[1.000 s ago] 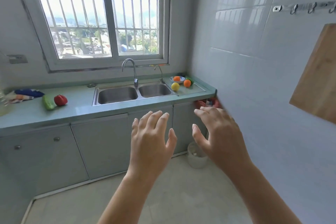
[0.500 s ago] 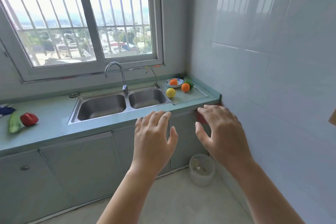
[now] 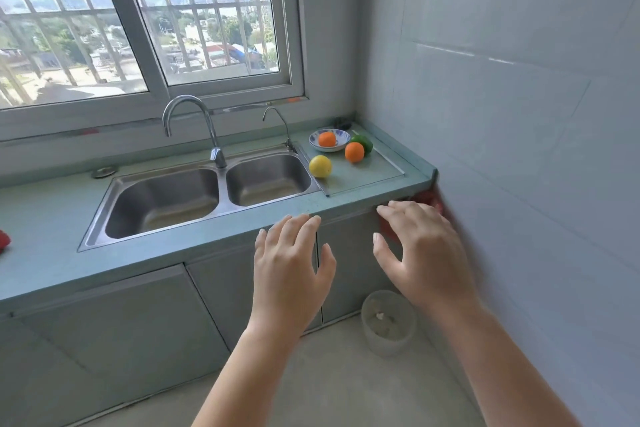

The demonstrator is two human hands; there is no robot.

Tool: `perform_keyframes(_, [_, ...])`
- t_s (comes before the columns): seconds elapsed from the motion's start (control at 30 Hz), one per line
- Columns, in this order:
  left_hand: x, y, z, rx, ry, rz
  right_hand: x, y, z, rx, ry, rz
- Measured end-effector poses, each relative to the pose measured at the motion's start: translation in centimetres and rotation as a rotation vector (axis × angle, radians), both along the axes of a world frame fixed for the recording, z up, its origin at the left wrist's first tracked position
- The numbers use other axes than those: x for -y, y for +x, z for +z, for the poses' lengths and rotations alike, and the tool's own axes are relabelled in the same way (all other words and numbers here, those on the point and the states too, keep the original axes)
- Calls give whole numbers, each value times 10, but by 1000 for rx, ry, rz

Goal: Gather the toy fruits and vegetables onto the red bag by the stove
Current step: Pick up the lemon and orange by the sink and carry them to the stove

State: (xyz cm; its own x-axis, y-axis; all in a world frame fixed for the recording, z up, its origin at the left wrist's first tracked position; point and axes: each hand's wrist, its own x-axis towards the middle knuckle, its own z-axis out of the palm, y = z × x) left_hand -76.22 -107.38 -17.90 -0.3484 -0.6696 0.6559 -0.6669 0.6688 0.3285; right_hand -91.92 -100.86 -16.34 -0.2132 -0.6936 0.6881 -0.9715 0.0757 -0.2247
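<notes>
On the counter right of the sink lie a yellow toy lemon (image 3: 320, 166), an orange toy fruit (image 3: 354, 152) and a green toy vegetable (image 3: 363, 142) behind it. Another orange fruit (image 3: 327, 139) sits in a small blue-and-white bowl (image 3: 341, 141). At the far left edge a red toy vegetable (image 3: 3, 238) is partly cut off. My left hand (image 3: 289, 270) and my right hand (image 3: 420, 253) hover open and empty in front of the cabinet, below the counter edge. Something red (image 3: 429, 199) shows under the counter's right end, mostly hidden by my right hand.
A steel double sink (image 3: 166, 199) with a tall tap (image 3: 194, 125) fills the middle of the teal counter (image 3: 45, 250). A tiled wall (image 3: 519, 114) runs close on the right. A small translucent bin (image 3: 388, 321) stands on the floor beside the cabinets.
The view has moved closer to the counter and turned right, so the items on the left have slid out of sight. Both hands stay open and empty, held out in front.
</notes>
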Motion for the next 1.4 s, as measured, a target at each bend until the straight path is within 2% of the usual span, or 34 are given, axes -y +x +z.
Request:
perform_keyframes(0.27, [140, -39, -30, -35, 94, -18, 136, -39, -13, -41, 114, -39])
perform_keyframes(0.5, [251, -61, -43, -52, 139, -11, 254, -47, -15, -52, 175, 18])
perform_keyframes(0.8, [315, -101, -90, 26, 279, -108, 307, -95, -56, 35, 272, -42])
perform_keyframes(1.07, [385, -147, -113, 12, 385, -134, 376, -151, -87, 109, 316, -35])
perform_keyframes(1.4, [481, -217, -146, 119, 563, -68, 474, -245, -133, 210, 447, -9])
